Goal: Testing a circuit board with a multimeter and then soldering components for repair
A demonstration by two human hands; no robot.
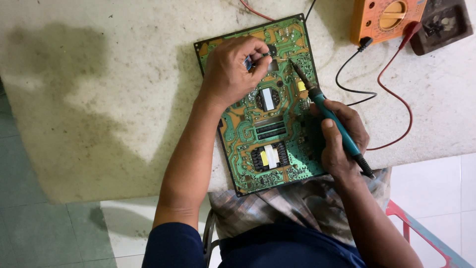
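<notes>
Gripping teal soldering iron [333,119], right hand [342,139] fingers wrapped; left hand [230,69] pinching small component [248,62] over green circuit board [267,129].

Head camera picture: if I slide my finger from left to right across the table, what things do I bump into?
Left hand → green circuit board → soldering iron held in the right hand → orange meter → dark brown block.
</notes>
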